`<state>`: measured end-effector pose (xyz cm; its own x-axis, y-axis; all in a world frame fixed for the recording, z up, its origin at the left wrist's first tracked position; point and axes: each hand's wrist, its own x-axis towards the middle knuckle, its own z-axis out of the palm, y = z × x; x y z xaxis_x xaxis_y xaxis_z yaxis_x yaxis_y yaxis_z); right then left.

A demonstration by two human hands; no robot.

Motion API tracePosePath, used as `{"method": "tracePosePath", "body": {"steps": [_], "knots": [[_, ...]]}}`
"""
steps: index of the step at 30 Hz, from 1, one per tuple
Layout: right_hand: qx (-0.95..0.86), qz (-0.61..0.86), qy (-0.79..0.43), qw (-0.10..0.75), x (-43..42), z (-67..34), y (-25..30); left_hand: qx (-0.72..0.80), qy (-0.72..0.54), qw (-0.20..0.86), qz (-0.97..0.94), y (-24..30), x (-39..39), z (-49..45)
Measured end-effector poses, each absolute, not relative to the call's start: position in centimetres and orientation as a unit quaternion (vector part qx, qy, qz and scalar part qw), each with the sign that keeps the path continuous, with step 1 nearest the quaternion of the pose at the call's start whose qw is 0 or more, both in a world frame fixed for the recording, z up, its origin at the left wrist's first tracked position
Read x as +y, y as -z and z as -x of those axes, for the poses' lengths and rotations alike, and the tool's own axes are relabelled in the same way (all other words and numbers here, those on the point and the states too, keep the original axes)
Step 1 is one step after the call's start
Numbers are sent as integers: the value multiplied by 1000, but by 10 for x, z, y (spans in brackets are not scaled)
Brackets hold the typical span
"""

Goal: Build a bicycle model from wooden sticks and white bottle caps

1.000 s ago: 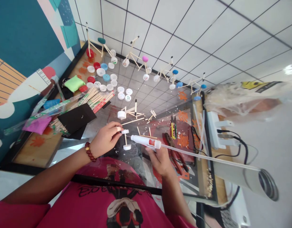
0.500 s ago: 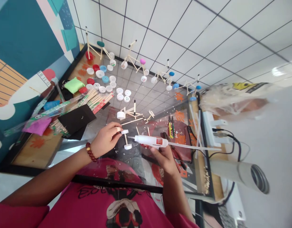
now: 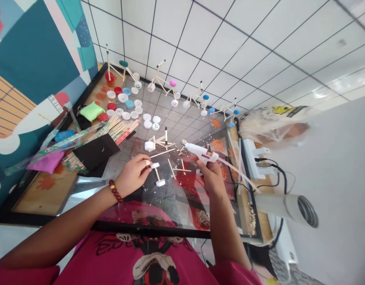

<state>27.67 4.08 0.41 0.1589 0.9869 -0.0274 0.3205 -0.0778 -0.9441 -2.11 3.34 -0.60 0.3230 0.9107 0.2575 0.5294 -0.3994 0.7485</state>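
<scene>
Two white bottle caps (image 3: 160, 183), joined by a short wooden stick (image 3: 157, 174), make a small dumbbell-shaped piece near the middle of the table (image 3: 135, 229), just right of the person's left hand (image 3: 133, 176). That hand is narrowed to a pinch, thumb and forefinger on the far cap; whether the near cap rests on the glass cannot be told. The right hand (image 3: 212, 174) is wrapped around the handle of a white glue gun (image 3: 200, 152), whose nozzle points left, apart from the piece, with a translucent glue stick (image 3: 240, 172) jutting from its back end.

The piece should be very light and stiff, the plastic smooth and a little slippery, and the joints between wood and caps probably its weakest spots. A cap's rim gives a sensible hold, pinched lightly without twisting; the stick's middle would also serve. The gun is likely heavier and its nozzle possibly hot, so the handle is the place to grip.

Farther off lie a loose stick (image 3: 163, 153) and a part-built frame (image 3: 161, 141); at the far left, loose caps (image 3: 123, 97) are spread in a cluster.
</scene>
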Motion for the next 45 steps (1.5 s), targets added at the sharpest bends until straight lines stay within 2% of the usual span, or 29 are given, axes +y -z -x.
{"method": "tracePosePath", "body": {"steps": [5, 12, 20, 29, 35, 40, 45], "knots": [[-575, 666, -291, 377, 68, -276, -3, 470, -338, 280, -766, 6, 33, 21], [-599, 689, -180, 366, 84, -274, 15, 470, -339, 277, -767, 8, 35, 20], [-608, 685, -171, 362, 97, -271, 24, 471, -340, 276, -765, 9, 35, 20], [-635, 686, -158, 320, 102, -269, 21, 474, -334, 269, -769, 7, 35, 20], [-631, 719, -58, 287, 56, -277, -12, 474, -345, 253, -770, 6, 37, 19], [-721, 646, -120, 219, 21, -267, -18, 471, -347, 263, -767, 7, 36, 18], [-764, 609, -117, 178, 21, -267, -2, 470, -348, 246, -773, 10, 33, 18]]}}
